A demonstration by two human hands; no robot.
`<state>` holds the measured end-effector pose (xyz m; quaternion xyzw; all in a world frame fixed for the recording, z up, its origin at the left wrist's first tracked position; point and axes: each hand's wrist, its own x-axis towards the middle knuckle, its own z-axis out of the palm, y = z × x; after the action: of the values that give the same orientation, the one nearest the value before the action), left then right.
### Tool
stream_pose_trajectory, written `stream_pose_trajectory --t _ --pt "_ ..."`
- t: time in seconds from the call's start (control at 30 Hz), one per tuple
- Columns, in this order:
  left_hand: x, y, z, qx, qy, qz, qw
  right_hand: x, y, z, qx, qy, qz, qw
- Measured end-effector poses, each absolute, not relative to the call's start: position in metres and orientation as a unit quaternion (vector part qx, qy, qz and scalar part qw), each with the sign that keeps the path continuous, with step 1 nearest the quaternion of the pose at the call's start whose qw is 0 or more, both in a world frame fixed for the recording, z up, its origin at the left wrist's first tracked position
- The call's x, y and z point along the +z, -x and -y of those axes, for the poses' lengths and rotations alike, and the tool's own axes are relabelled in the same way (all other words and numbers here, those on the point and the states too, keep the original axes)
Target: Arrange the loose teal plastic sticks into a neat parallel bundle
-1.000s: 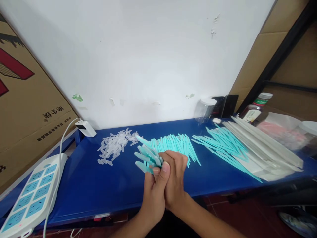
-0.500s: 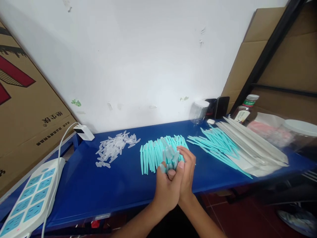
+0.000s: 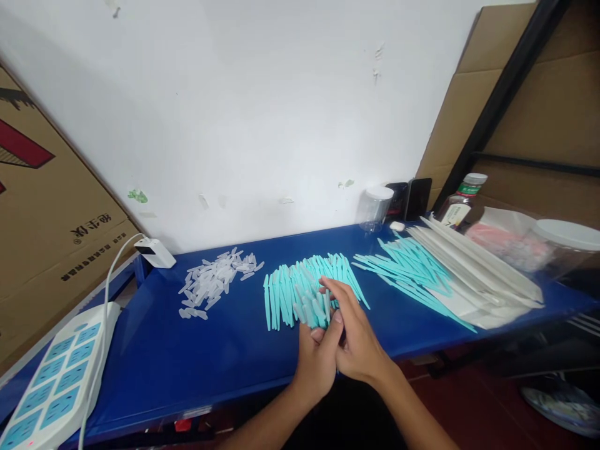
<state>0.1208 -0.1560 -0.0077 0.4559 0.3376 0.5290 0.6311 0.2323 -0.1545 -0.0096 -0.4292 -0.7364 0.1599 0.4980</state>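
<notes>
Both my hands are together above the front of the table. My left hand (image 3: 315,356) is closed around a bundle of slim turquoise sticks with translucent tips (image 3: 313,306), which look like eyebrow razors with covers. Against its side, my right hand (image 3: 355,331) cups the same bundle, fingers curved over the upper ends. The lower part of the bundle is hidden in my palms. Just behind my hands lies a row of turquoise eyebrow razors (image 3: 281,294), side by side. Off to the left is a loose pile of small translucent covers (image 3: 210,280).
More turquoise razors (image 3: 412,269) lie scattered on the right beside long white packets (image 3: 469,269). A clear jar (image 3: 375,209), a labelled bottle (image 3: 462,203) and a white-lidded tub (image 3: 567,237) stand farther back. A power strip (image 3: 60,381) with a cable lies left on the blue table (image 3: 201,362).
My hands have moved slightly down toward me, and the bundle has tilted left. My right hand has turned more across its side. The view has shifted a little.
</notes>
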Motion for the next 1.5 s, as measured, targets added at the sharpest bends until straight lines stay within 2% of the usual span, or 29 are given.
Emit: stream_pose_trajectory --t 0.13,0.27,0.4,0.53,0.73,1.0,1.17,1.2,1.27,1.37,1.5 --pt "-0.013 -0.118 0.16 0.55 -0.458 -0.379 0.587 -0.007 -0.245 0.167 0.171 0.429 0.759 0.458" --pt "-0.008 -0.119 0.154 0.588 -0.465 -0.416 0.514 -0.014 -0.252 0.182 0.213 0.427 0.729 0.491" --pt "-0.009 -0.126 0.147 0.518 -0.541 -0.422 0.511 -0.017 -0.25 0.187 0.308 0.421 0.657 0.544" --pt "-0.019 -0.129 0.151 0.493 -0.597 -0.418 0.475 -0.007 -0.24 0.182 0.389 0.444 0.619 0.518" --pt "-0.022 -0.121 0.159 0.469 -0.619 -0.454 0.438 0.007 -0.229 0.178 0.451 0.437 0.585 0.513" --pt "-0.01 -0.115 0.155 0.526 -0.652 -0.366 0.407 0.038 -0.226 0.161 0.443 0.377 0.656 0.481" --pt "0.028 -0.101 0.119 0.471 -0.69 -0.288 0.469 0.075 -0.232 0.109 0.444 0.359 0.664 0.483" --pt "0.037 -0.094 0.109 0.451 -0.714 -0.296 0.447 0.082 -0.235 0.096 0.443 0.356 0.657 0.495" --pt "0.052 -0.077 0.088 0.462 -0.741 -0.349 0.339 0.092 -0.245 0.07 0.413 0.349 0.665 0.516" --pt "0.065 -0.048 0.059 0.524 -0.719 -0.421 0.177 0.095 -0.26 0.043 0.444 0.354 0.694 0.443" --pt "0.063 -0.026 0.028 0.49 -0.759 -0.383 0.196 0.078 -0.265 0.034 0.567 0.315 0.688 0.326"
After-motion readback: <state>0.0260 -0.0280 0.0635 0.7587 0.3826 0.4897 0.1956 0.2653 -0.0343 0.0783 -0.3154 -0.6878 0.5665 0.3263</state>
